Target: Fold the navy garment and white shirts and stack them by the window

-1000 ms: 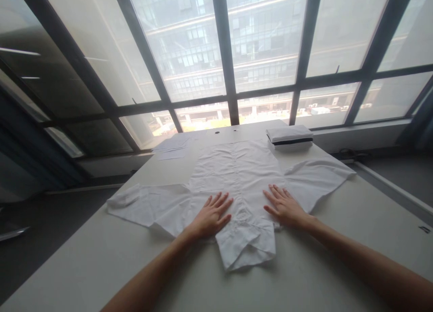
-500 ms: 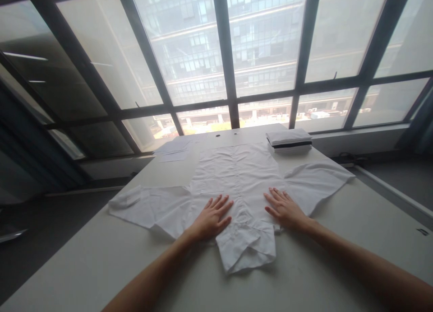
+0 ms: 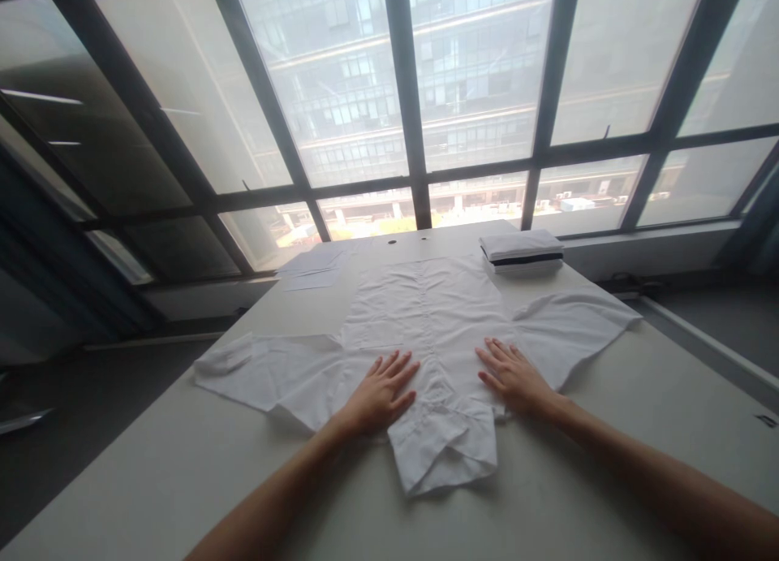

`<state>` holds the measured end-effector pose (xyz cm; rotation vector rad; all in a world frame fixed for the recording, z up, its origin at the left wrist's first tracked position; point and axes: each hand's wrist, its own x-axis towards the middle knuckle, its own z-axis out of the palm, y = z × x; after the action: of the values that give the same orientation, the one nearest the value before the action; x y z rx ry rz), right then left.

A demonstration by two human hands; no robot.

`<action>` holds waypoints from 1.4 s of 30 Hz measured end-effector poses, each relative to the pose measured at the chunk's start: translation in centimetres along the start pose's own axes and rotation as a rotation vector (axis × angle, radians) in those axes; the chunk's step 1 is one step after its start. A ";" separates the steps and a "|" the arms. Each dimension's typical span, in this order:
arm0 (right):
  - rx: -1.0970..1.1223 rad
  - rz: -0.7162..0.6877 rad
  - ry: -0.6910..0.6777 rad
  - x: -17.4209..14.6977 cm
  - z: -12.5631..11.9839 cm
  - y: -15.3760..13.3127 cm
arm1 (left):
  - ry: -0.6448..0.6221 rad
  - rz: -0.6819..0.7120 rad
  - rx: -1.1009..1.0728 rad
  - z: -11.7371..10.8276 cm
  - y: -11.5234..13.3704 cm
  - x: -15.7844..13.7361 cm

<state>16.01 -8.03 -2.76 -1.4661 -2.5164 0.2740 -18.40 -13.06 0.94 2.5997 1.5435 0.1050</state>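
A white long-sleeved garment, apparently a shirt, lies spread on the white table. Its sleeves stretch out to the left and right, and gathered creases run down its middle. A folded flap of white cloth, like a hood or collar, points toward me at the near end. My left hand rests flat on the cloth left of the middle, fingers apart. On the other side my right hand lies flat near the base of the right sleeve, fingers also spread. Neither hand grips the fabric.
Folded white cloths with a dark band between them make a stack at the table's back right. White paper-like sheets lie at the back left. Beyond the table stand large dark-framed windows. A dark curtain hangs at left.
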 end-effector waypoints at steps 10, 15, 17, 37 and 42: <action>0.010 -0.004 0.008 -0.2 0.0 -0.2 | 0.020 0.013 0.000 0.4 -0.3 -0.1; 0.015 -0.004 0.005 -0.2 0.2 0.0 | 0.006 0.011 -0.008 0.3 -0.2 -0.2; 0.018 -0.007 0.013 -0.2 0.3 0.1 | 0.006 0.010 -0.009 0.3 -0.2 -0.2; 1.082 -0.048 0.115 1.7 -2.8 -4.6 | 0.177 -0.005 -0.095 -1.8 1.0 2.1; 1.806 0.082 -0.218 6.9 -1.8 -8.2 | 0.180 -0.040 -0.044 -0.8 0.7 6.5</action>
<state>6.33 -5.93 1.77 -0.6212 -1.1379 1.9937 -14.72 -7.61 1.79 2.5853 1.6279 0.3750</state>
